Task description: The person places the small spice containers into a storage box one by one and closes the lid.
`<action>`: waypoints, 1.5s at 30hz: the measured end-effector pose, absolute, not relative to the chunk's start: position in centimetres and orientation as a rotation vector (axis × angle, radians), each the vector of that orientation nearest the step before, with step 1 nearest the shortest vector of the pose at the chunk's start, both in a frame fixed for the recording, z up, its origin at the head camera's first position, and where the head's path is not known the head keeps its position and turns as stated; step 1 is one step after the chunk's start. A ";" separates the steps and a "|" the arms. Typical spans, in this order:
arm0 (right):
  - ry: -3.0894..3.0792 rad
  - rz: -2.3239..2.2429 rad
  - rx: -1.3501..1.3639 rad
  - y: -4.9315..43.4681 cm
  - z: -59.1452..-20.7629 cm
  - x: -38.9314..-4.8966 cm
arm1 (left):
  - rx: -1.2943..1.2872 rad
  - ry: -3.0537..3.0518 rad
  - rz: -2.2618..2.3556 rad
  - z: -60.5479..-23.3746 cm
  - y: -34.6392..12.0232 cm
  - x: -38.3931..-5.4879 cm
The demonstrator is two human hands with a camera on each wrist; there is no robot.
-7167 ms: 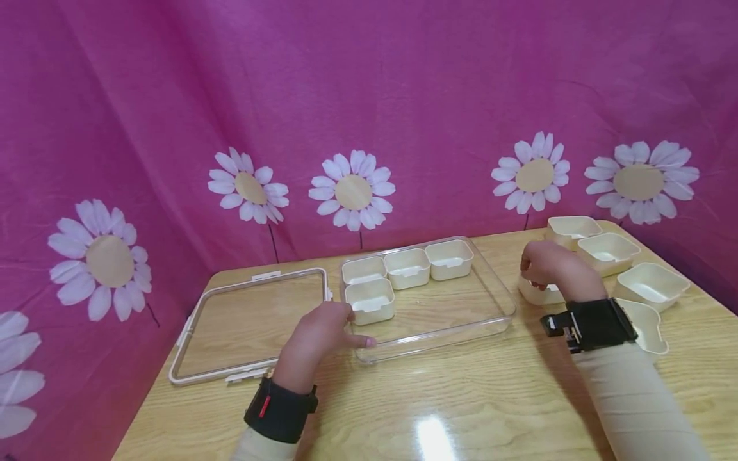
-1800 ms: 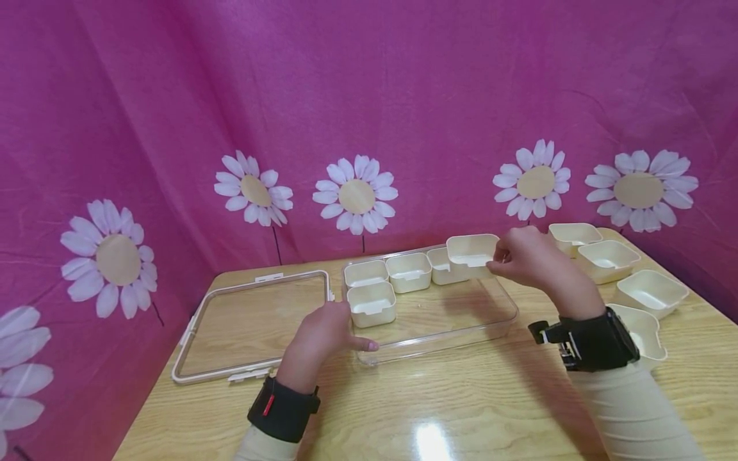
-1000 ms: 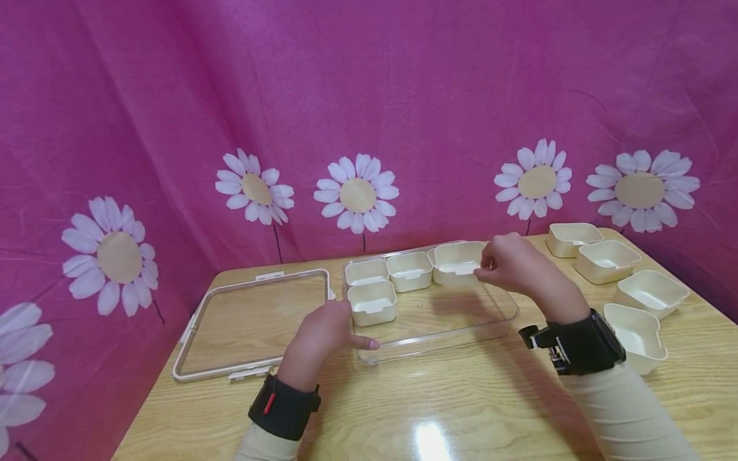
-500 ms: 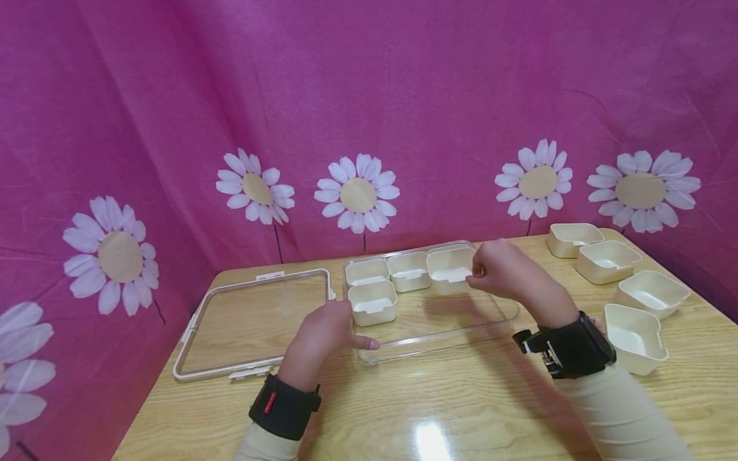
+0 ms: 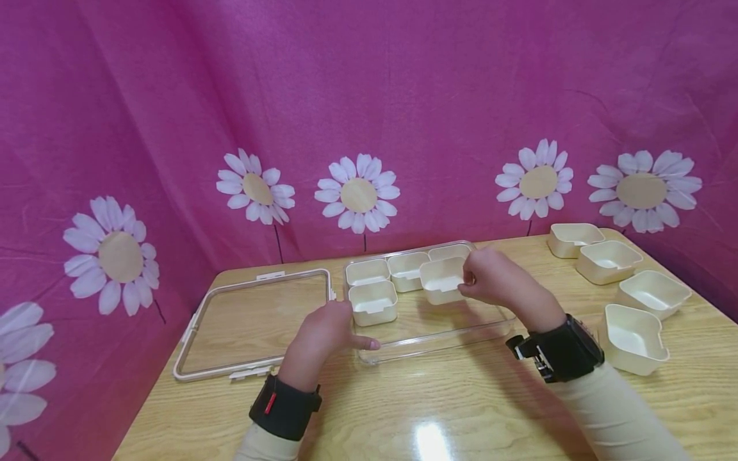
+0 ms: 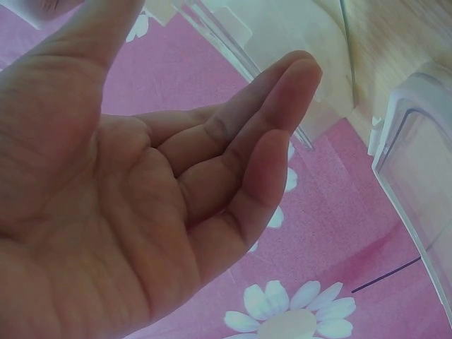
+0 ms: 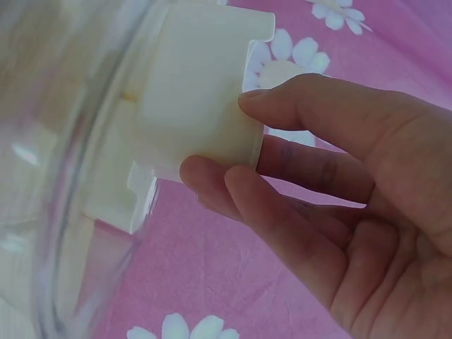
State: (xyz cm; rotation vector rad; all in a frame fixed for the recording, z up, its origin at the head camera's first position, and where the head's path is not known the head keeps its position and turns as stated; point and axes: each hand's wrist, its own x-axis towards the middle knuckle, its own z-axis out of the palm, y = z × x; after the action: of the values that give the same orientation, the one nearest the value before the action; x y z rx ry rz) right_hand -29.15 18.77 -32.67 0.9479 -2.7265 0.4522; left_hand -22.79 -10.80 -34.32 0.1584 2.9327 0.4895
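My right hand (image 5: 501, 282) pinches a cream plastic bin (image 5: 442, 282) by its right side, thumb and fingertips on its wall in the right wrist view. The bin hangs over the clear plastic box (image 5: 432, 344), just in front of the back-row bin (image 5: 448, 251). Two more bins stand along the box's back, and another bin (image 5: 373, 306) sits at its left, in front of them. At the box's near left corner rests my left hand (image 5: 325, 330), thumb stretched along the rim. Its fingers look loosely straight in the left wrist view (image 6: 212, 162).
Left of the box lies a clear lid with a white frame (image 5: 221, 374) and clips. Several cream bins (image 5: 634, 339) stand at the table's right. A pink curtain (image 5: 438, 96) with daisies hangs behind the wooden table (image 5: 369, 410).
My right hand has taken a bin from the right group and carried it left over the box, then towards me, uncovering the back-row bin behind it. The left hand stays at the corner.
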 end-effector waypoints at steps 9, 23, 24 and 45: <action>-2.756 0.466 0.955 17.6 -33.7 -29.2 | 0.162 2.931 0.484 -34.3 -10.9 -22.8; -2.716 0.401 0.961 16.9 -34.8 -29.3 | 0.156 2.923 0.492 -34.4 -10.8 -22.9; -2.716 0.397 0.958 16.9 -34.8 -29.3 | 0.158 2.923 0.494 -34.4 -10.8 -22.9; -2.833 0.459 0.898 15.8 -35.6 -29.1 | 0.176 2.933 0.487 -34.3 -10.7 -22.7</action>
State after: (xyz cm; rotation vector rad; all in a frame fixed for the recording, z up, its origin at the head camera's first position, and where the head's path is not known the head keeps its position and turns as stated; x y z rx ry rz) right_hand -29.07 15.81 -35.59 0.8981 -2.8331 0.4590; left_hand -22.65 -10.72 -34.26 0.1761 2.9333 0.4865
